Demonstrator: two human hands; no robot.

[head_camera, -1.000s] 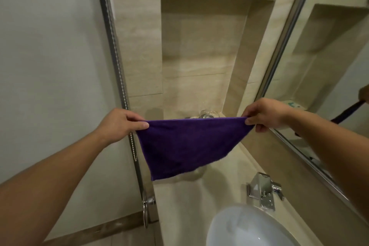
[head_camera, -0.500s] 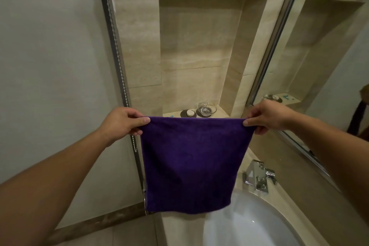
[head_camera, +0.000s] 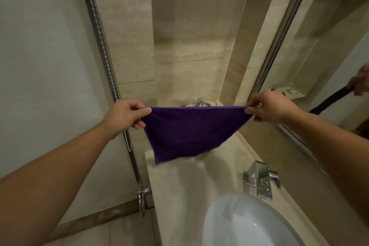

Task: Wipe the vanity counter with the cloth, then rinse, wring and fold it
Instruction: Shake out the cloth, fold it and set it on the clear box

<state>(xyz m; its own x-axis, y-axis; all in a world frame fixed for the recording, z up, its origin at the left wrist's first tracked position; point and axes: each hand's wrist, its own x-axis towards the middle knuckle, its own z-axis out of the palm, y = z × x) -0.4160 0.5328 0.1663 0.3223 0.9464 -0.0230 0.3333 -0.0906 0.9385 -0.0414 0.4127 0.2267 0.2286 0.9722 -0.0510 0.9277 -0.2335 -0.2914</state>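
1. Gripping one upper corner each, the left hand (head_camera: 124, 115) and the right hand (head_camera: 269, 108) are kept well apart. Each is clamped on the cloth (head_camera: 189, 132) between thumb and curled fingers.
2. The cloth, purple, is held in the air beyond the basin (head_camera: 249, 223). Its top edge is pulled taut into a straight line, and its body is narrowed toward a lower left corner.
3. The lower edge of the cloth is seen over the far stretch of the desk (head_camera: 179, 185); whether the stone is touched cannot be told.
4. The desk, of beige stone, is set around the basin, which is cut off by the lower edge of the view.
5. A chrome faucet (head_camera: 259, 178) is mounted on the desk just beside the basin, at its far right.
6. Beyond the basin, a tiled niche (head_camera: 195, 46) is recessed in the wall. A clear glass dish (head_camera: 205, 102) on its ledge is partly hidden behind the cloth's top edge.
7. To the right of the basin a framed mirror (head_camera: 329, 46) is fixed, in which a hand and a dark strip of cloth are reflected.
8. To the left of the basin a bead chain (head_camera: 103, 46) is hung along a metal frame, with a round metal handle (head_camera: 142, 199) near its foot.
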